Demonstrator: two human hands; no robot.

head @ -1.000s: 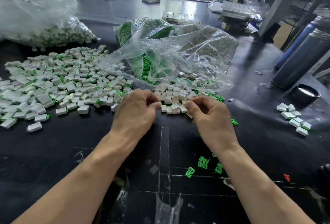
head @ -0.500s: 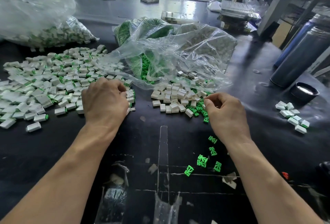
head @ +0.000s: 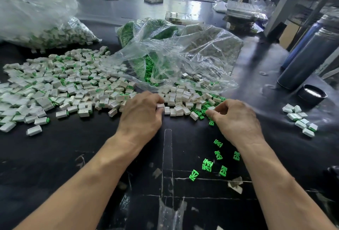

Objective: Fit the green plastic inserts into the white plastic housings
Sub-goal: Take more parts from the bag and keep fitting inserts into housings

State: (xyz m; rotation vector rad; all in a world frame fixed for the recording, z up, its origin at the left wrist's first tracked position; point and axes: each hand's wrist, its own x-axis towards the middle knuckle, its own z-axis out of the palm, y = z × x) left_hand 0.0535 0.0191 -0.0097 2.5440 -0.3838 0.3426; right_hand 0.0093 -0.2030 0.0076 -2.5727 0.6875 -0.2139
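A heap of loose white housings (head: 179, 99) lies at the mouth of a clear bag (head: 183, 59), with green inserts (head: 200, 111) spilled along its right side. My left hand (head: 141, 116) sits at the heap's left edge, its fingertips curled round one white housing (head: 160, 105). My right hand (head: 236, 119) is at the green spill, thumb and forefinger pinching a small green insert that the fingers mostly hide. Several more green inserts (head: 207, 164) lie scattered on the black table by my right forearm.
A wide pile of housings with green showing (head: 64, 86) covers the left of the table, with a full bag (head: 45, 33) behind it. A small group of white parts (head: 300, 119), a black cap (head: 311, 95) and tall dark bottles (head: 310, 59) stand at the right.
My left hand has come back from the left pile to the middle heap and taken hold of a white housing. My right hand stayed at the green inserts, shifting slightly.
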